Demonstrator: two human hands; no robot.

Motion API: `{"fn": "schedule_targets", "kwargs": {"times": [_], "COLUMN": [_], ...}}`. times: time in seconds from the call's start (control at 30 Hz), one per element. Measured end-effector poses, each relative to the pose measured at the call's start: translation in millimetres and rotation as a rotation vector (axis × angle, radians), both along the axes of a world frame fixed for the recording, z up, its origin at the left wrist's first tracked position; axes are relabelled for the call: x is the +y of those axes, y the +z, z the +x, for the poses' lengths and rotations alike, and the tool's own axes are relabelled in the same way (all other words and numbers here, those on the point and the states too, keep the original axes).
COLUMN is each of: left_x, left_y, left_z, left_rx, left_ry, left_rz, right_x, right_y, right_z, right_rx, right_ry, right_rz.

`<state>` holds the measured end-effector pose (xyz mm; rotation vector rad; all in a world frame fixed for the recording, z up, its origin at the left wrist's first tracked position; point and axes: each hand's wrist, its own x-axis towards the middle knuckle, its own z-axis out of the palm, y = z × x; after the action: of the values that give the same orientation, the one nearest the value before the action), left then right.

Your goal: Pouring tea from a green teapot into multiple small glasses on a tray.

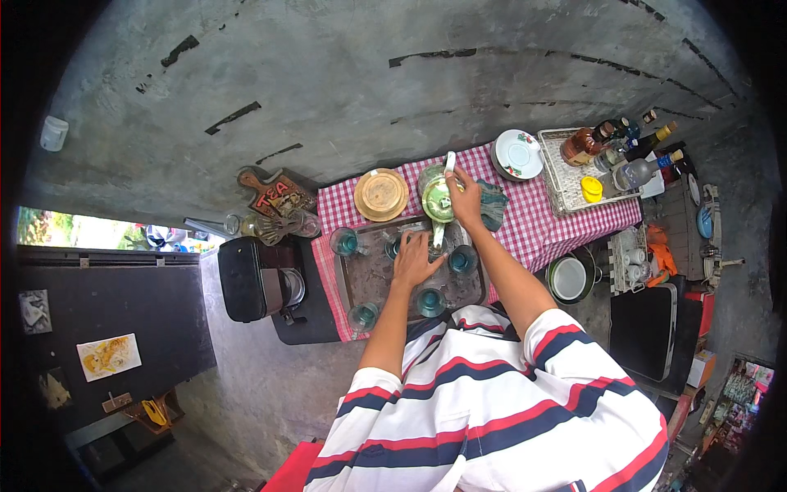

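Observation:
My right hand [466, 199] is closed around a pale green and gold teapot [437, 202] with a white handle. It is over the far edge of a worn metal tray [361, 275], its spout toward me. My left hand [413, 261] is just left of the spout, over the tray. Its fingers curl and its thumb stands apart around a drinking glass mostly hidden by the hand. Other bluish glasses stand about the tray, such as one on the right [463, 259], one near me [430, 302] and one far left [344, 241].
A checked red-and-white tablecloth [525, 238] covers the table. A round wooden dish [381, 194], a teal cloth [493, 207] and stacked plates [517, 155] lie along the wall. Right of these, a wire basket [566, 152] holds bottles. A black appliance [243, 280] stands left.

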<state>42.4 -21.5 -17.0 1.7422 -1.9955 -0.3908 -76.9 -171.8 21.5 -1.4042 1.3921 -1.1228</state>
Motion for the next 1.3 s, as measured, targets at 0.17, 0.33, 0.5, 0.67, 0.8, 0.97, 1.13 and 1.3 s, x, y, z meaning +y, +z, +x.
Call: {"fn": "schedule_targets", "kwargs": {"times": [0.17, 0.33, 0.5, 0.67, 0.8, 0.97, 1.13, 1.3], "left_x": [-0.1, 0.4, 0.1, 1.0, 0.0, 0.5, 0.4, -0.4], "left_y": [4.1, 5.9, 5.5, -0.5, 3.3, 7.5, 6.8, 5.5], "left_z": [-0.7, -0.5, -1.9, 0.3, -1.1, -3.1, -1.8, -1.8], "left_rx": [0.019, 0.009, 0.017, 0.002, 0.009, -0.015, 0.014, 0.002], "left_ry": [-0.009, -0.004, -0.011, 0.001, -0.008, 0.006, -0.001, -0.005], "left_rz": [-0.016, -0.012, -0.003, -0.017, -0.018, -0.018, -0.002, -0.019], "right_x": [1.0, 2.2, 3.7, 6.4, 4.8, 1.2, -0.9, -3.8], "right_y": [5.5, 7.7, 13.1, 18.5, 15.2, 4.6, -1.9, -2.7], "right_z": [-0.8, 0.5, -0.2, 1.7, 0.0, -1.7, -0.7, -0.7], "right_rx": [-0.018, -0.021, 0.017, 0.010, 0.000, -0.011, 0.016, -0.008], "right_ry": [0.008, 0.006, -0.011, 0.002, 0.001, 0.007, -0.005, 0.002], "right_rz": [0.028, 0.002, -0.002, 0.001, -0.023, -0.010, -0.027, -0.031]}}
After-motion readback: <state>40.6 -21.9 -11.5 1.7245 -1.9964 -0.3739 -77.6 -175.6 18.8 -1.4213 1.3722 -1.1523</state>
